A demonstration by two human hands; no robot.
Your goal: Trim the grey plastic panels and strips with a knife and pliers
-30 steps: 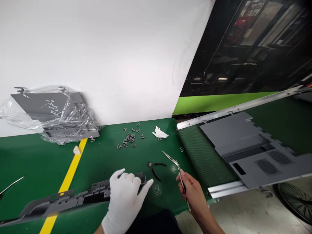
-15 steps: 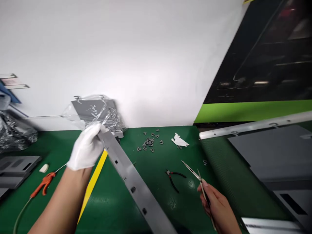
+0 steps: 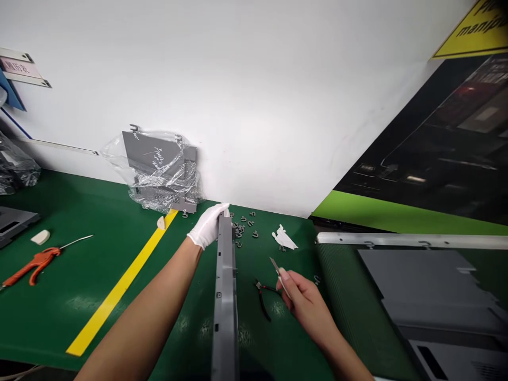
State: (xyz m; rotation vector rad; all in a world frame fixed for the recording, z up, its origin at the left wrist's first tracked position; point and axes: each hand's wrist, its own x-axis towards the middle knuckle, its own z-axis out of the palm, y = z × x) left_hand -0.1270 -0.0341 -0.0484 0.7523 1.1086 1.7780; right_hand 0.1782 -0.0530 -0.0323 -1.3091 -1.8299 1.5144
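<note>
My left hand (image 3: pixel 207 226), in a white glove, is shut on the far end of a long grey metal bracket (image 3: pixel 224 296), which runs straight away from me above the green bench mat (image 3: pixel 119 317). My bare right hand (image 3: pixel 297 290) holds pointed metal tweezers (image 3: pixel 278 272) in its fingers, tips toward the wall. Just below those tips lie red-handled side cutters (image 3: pixel 262 299), partly hidden by my fingers. Small grey hook-shaped clips (image 3: pixel 242 228) lie in a loose pile beyond the bracket, close to my left hand.
White paper scraps (image 3: pixel 283 238) lie near the clips. A plastic-wrapped grey panel (image 3: pixel 159 169) leans on the white wall. An orange air blow gun (image 3: pixel 35 265) and a white block (image 3: pixel 40 237) sit at left. A large grey panel (image 3: pixel 420 280) lies on a ribbed green mat (image 3: pixel 349 301) at right.
My left hand has swung the bracket from a diagonal to pointing straight ahead, and its far end now sits over the clips. The head has turned slightly, while my right hand still holds the tweezers.
</note>
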